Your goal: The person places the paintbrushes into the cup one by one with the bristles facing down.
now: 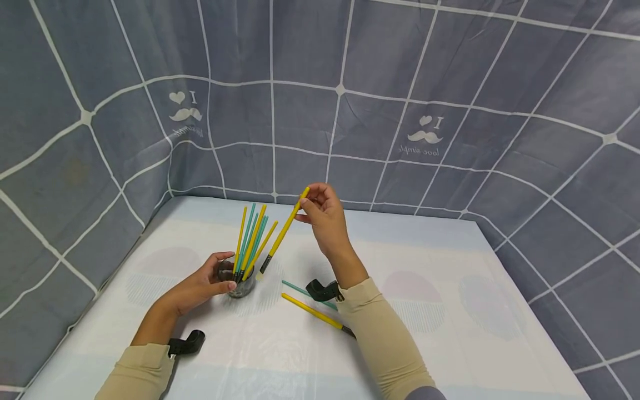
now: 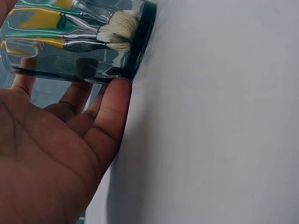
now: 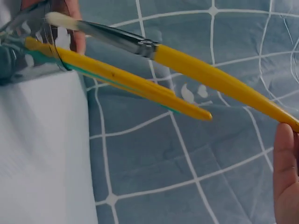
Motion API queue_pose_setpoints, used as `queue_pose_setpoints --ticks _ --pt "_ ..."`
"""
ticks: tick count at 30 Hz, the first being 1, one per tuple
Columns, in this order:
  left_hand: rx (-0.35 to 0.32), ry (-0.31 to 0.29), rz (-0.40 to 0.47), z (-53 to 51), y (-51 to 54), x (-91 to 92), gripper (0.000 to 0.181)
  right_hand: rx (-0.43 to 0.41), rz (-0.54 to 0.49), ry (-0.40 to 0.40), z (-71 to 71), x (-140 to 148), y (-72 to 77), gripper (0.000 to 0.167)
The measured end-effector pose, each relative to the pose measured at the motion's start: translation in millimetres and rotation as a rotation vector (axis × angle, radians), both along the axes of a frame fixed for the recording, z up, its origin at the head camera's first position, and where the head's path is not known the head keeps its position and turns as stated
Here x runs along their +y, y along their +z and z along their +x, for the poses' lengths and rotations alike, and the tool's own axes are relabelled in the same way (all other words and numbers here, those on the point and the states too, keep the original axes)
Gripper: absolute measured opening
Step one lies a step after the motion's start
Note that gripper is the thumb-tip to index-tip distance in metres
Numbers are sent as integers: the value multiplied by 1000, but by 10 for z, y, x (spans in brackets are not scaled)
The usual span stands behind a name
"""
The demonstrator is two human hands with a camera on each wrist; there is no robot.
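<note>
Fingers and thumb of my left hand point(image 1: 202, 284) grip the sides of a clear glass jar point(image 1: 243, 289) that stands on the table. Inside it, several yellow and teal paintbrushes lean with bristles point(image 2: 122, 28) down and handles up. My right hand point(image 1: 327, 219) pinches a yellow paintbrush point(image 1: 285, 230) near the end of its handle, above the table. This brush slants down leftward, its pale bristles point(image 3: 60, 21) close to the jar's rim; whether they touch the glass I cannot tell.
On the white patterned tablecloth point(image 1: 240, 355), a yellow paintbrush point(image 1: 312, 311) and a teal one point(image 1: 295, 287) lie by the right forearm, which partly hides them. A grey curtain point(image 1: 310, 122) with white lines hangs around the table's back and sides.
</note>
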State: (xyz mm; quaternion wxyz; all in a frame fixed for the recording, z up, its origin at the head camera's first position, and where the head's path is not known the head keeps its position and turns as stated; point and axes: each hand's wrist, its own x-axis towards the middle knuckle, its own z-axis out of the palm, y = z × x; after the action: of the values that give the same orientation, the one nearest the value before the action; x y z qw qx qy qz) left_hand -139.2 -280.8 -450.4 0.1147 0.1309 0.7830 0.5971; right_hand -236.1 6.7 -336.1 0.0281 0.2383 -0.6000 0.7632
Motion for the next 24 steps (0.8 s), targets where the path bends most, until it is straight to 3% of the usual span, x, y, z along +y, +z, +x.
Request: queue_pose_setpoints --ticks 9,24 --pt "-14 9 -18 -12 -22 -13 74 38 -93 -6 86 -127 -66 24" --pt "-5 57 -46 254 -61 153 75 -36 3 102 363 -212 -476 25"
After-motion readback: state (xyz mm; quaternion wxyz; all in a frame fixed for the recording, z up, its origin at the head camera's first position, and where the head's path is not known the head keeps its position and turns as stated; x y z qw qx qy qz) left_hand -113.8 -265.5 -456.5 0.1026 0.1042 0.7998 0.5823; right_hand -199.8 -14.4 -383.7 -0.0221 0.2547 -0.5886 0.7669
